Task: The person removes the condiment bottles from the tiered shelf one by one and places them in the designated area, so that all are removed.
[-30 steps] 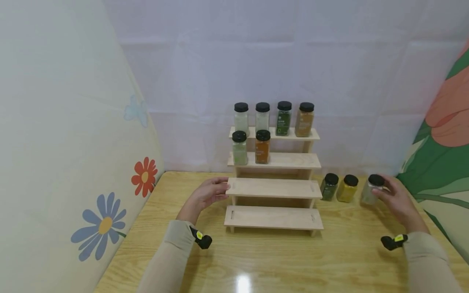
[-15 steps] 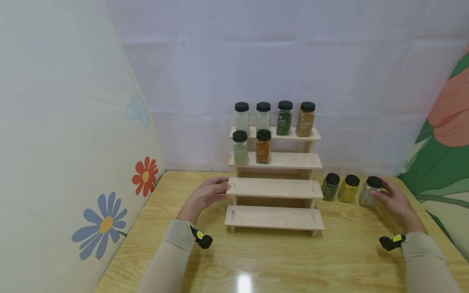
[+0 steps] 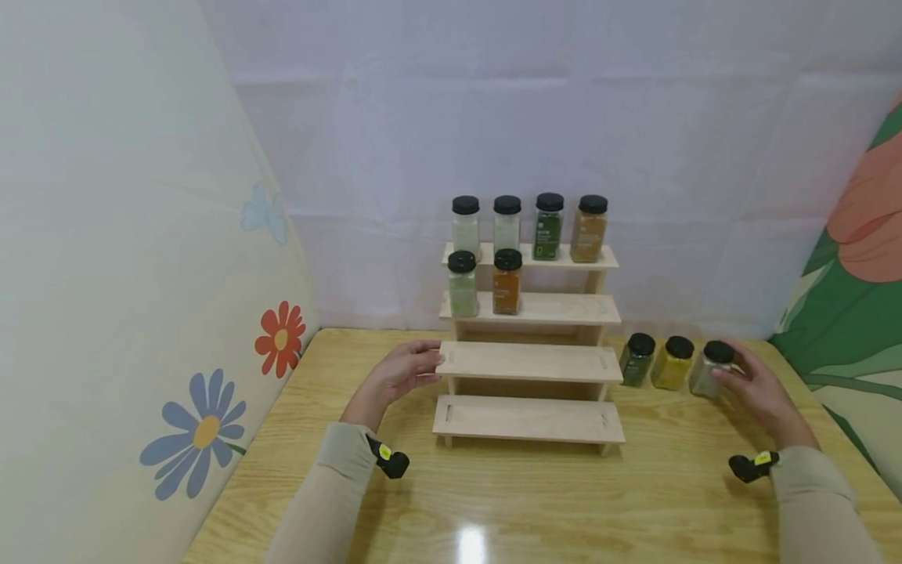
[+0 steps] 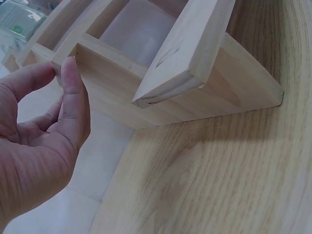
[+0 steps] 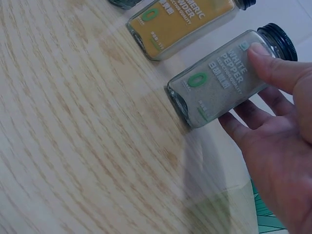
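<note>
Conceivably, the white pepper jar (image 5: 217,78), gripped by right-hand fingers (image 5: 254,114) at the far right of the bench (image 3: 521,501), could topple the turmeric jar (image 5: 180,22) beside it if swung left, while left-hand fingers (image 4: 75,105) pinch the rack (image 3: 528,362).

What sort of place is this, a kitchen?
Probably not a kitchen; maybe a filming corner: a creased white sheet hangs behind the table, wrist cameras show, and jars stand on a little rack.

Cropped jar, sneaky fingers
Right wrist view's top edge slices the square yellow-powder glass jar (image 5: 178,27), and the bare right hand (image 5: 282,134) has fingertips hidden behind the black-lidded glass jar of pale grey powder (image 5: 217,80).
</note>
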### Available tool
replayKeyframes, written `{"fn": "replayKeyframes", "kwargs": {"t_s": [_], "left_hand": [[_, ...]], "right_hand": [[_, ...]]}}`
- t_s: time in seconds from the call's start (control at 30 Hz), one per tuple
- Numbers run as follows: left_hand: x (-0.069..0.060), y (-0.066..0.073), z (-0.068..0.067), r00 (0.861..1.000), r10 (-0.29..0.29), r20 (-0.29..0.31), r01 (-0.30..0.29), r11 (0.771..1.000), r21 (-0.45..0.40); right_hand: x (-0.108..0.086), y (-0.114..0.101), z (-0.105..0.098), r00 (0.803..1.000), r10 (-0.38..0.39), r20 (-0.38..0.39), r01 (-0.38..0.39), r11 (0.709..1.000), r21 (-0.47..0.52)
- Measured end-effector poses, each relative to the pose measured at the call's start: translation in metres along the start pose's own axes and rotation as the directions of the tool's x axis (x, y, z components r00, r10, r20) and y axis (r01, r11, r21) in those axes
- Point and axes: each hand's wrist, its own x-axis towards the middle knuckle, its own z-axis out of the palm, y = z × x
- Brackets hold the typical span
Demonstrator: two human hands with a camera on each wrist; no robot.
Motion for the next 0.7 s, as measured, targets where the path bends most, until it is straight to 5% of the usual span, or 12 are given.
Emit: {"fn": "replayKeyframes", "kwargs": {"t_s": [0.43, 0.7], "left_hand": [[0.001, 0.001, 0.001, 1.0, 0.0, -0.001, 0.0, 1.0, -0.003], [0.0, 0.0, 0.0, 1.0, 0.006, 0.008, -0.006, 1.0, -0.002]], "right_hand": [[0.004, -0.004, -0.006, 0.997, 0.054, 0.054, -0.049, 0.995, -0.088], [0.007, -0.029, -0.013, 0.998, 0.055, 0.041, -0.05, 0.992, -0.12]]}}
